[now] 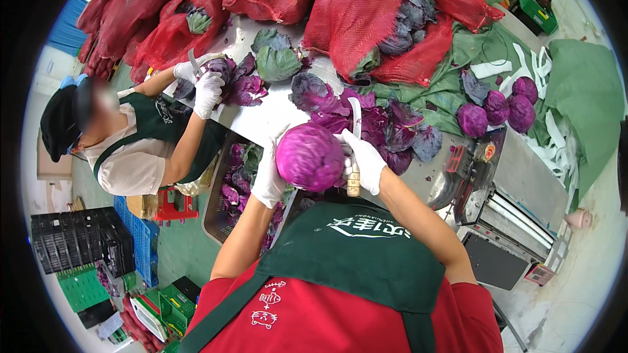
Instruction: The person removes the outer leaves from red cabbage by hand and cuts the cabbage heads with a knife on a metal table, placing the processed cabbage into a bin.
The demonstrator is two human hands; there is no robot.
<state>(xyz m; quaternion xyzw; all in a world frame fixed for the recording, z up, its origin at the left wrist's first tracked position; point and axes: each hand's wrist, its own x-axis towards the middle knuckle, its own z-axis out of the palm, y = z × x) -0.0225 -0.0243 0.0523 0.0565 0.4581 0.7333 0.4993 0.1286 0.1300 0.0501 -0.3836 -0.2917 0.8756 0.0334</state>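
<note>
A trimmed, glossy red cabbage (310, 157) is held up in front of my apron. My left hand (271, 171), in a white glove, supports it from the left side. Gloved as well, my right hand (364, 161) grips a curved knife (356, 117) by its wooden handle, blade pointing up and away from me. The right fingers are close to the cabbage's right side; whether they touch it is hard to see. Loose purple outer leaves (338, 108) lie on the metal table (267, 113) just beyond the cabbage.
Red mesh sacks (363, 14) of cabbages line the far side. Several trimmed cabbages (495, 107) rest at right beside a wrapping machine (520, 181). A co-worker (147, 132) trims another cabbage at left. A crate (221, 206) of leaves stands below the table edge.
</note>
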